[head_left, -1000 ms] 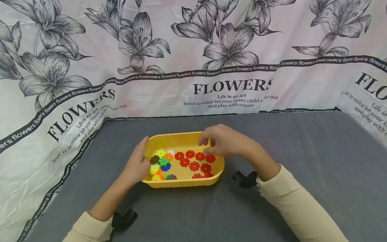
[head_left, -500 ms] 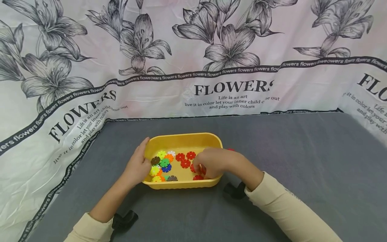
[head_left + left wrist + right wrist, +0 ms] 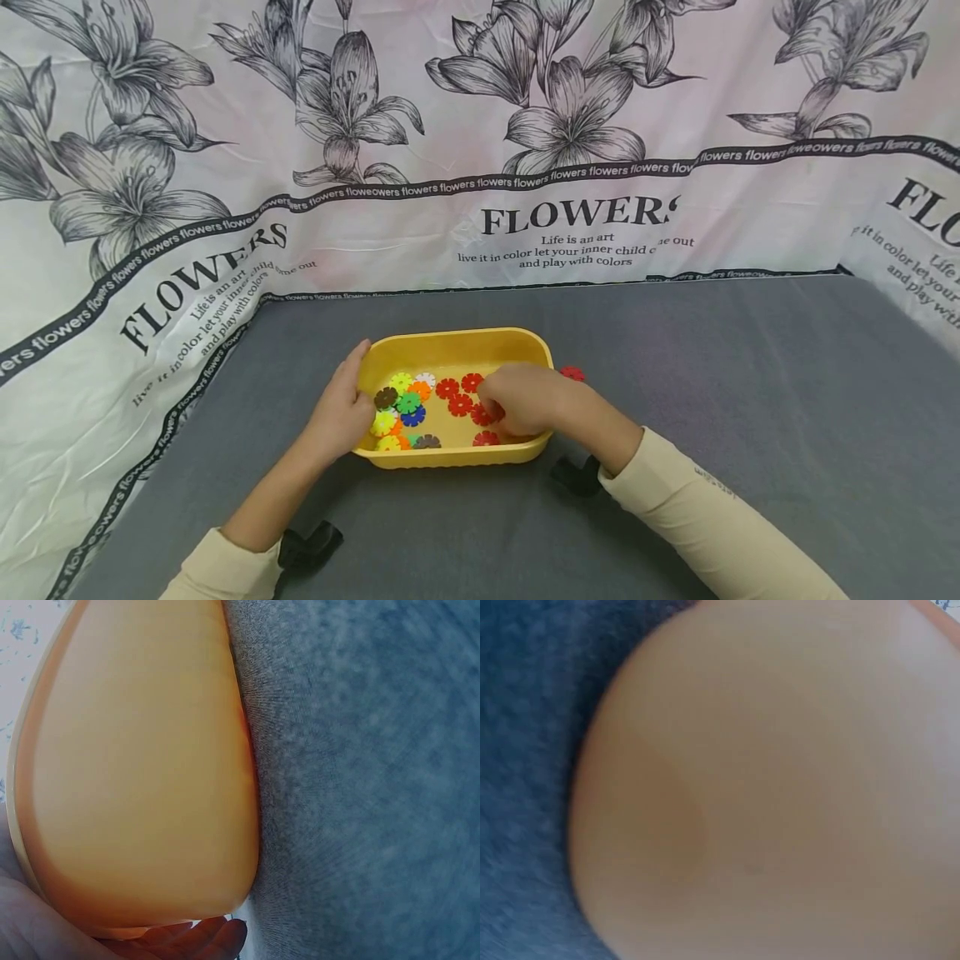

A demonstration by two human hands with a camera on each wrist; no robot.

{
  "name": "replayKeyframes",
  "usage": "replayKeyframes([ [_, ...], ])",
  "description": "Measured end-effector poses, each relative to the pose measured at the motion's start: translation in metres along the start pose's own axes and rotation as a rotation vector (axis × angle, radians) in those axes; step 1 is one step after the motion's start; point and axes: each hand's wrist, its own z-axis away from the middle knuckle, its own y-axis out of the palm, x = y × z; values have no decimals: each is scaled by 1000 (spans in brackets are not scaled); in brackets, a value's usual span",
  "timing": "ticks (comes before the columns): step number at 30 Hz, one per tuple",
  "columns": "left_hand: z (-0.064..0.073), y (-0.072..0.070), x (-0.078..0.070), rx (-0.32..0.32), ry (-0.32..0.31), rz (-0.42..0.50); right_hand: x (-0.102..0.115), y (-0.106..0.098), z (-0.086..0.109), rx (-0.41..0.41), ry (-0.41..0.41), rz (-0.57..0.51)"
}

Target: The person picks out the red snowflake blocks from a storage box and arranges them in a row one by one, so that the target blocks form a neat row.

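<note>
A yellow plastic tray (image 3: 450,454) stands on the grey cloth. My left hand (image 3: 341,417) grips its left end; in the left wrist view the fingers (image 3: 214,937) curl round the tray's outer wall. Inside, several red flower-shaped plastic discs (image 3: 460,405) lie to the right of the middle. My right hand (image 3: 525,400) reaches down into the tray's right end, fingers bent low among the red discs. Its fingertips are hidden, so I cannot tell whether they pinch one. The right wrist view is filled by the tray's pale outer wall (image 3: 780,787).
Mixed yellow, green, blue, orange, brown and white discs (image 3: 408,403) lie at the tray's left. One red disc (image 3: 572,373) rests on the grey cloth (image 3: 712,350) outside the right end, partly behind my right wrist. A flower-printed sheet (image 3: 360,233) hangs behind.
My right hand has gone from above the tray's right rim down among the red discs, and a red disc now shows outside that end. The left hand stays in place.
</note>
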Motion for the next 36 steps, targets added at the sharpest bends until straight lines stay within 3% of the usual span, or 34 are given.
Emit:
replayKeyframes([
  [17, 0, 0, -1, 1, -4, -8, 2, -1, -1, 36, 60, 6],
  [36, 0, 0, -2, 0, -13, -14, -7, -13, 4, -42, -38, -154],
])
